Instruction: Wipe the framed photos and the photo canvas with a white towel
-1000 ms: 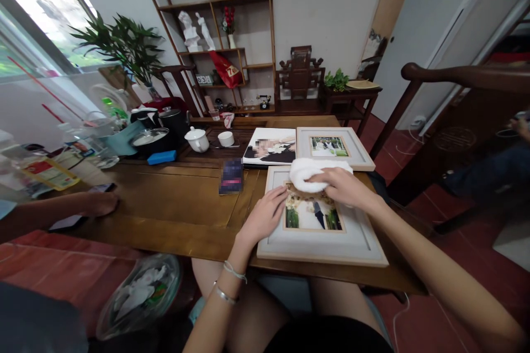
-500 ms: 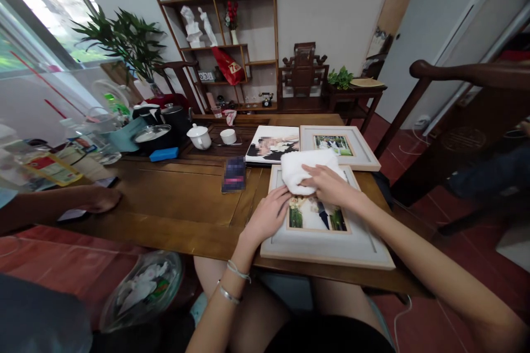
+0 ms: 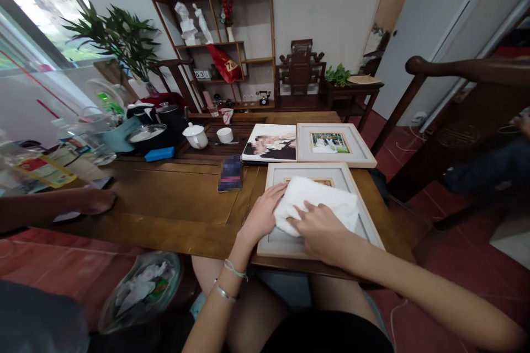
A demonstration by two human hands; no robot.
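Note:
A folded white cloth (image 3: pixel 327 197) lies over the middle of a light wooden picture frame (image 3: pixel 278 244) at the table's near edge, covering most of its photo. My right hand (image 3: pixel 325 231) is closed on the cloth, index finger extended and pressing it against the frame. With fingers stretched out, my left hand (image 3: pixel 262 213) rests on the frame's left side, its fingertips close by the cloth's left edge. Just behind stand a second framed photo (image 3: pixel 336 161) on the right and a white-edged photo panel (image 3: pixel 271 143) beside it.
Left of the frame lies a dark, blurred booklet-like item (image 3: pixel 230 173). Farther back are a white lidded cup (image 3: pixel 195 136), a small white bowl (image 3: pixel 224 135), a blue block (image 3: pixel 160 154) and a black pot (image 3: pixel 148 137). Another person's hand (image 3: pixel 99 201) rests at the table's left.
My right hand has drawn the cloth from the frame's upper part down towards me, and the cloth now lies more spread out over the photo. My left hand stays at the frame's left side.

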